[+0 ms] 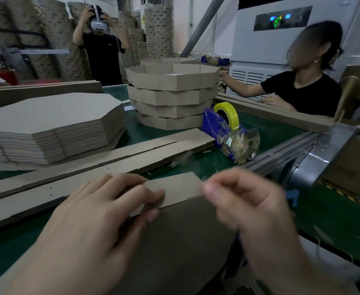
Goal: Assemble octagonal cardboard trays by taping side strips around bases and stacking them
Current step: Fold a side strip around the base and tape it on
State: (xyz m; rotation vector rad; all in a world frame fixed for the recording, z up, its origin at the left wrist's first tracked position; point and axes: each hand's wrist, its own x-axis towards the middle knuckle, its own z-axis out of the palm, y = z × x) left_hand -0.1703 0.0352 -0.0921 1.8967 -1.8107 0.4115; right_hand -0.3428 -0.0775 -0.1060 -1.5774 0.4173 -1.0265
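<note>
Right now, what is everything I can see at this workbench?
flat bases: one pile, brown, table's left
finished trays: four stacked, brown, centre back
loose strips: several, brown, across the table's middle
tape holder: one, blue with yellow roll, right of trays
table: one, green, under everything
headset wearer: one, black shirt, back left
second person: one, black shirt, right
near base: one, brown, front centre
held strip: one, brown, along near base's edge
left grip: one hand, holding held strip
right grip: one hand, blurred, by strip's end

Matt brown cardboard, rough at the cut edges: side strip (181,186), flat bases (47,116) at 10 o'clock, stacked trays (170,81) at 12. Glossy yellow tape roll (233,117) on blue plastic dispenser (212,124). Matt green worktop (270,133). Shiny metal rail (281,150) at 3 o'clock.
</note>
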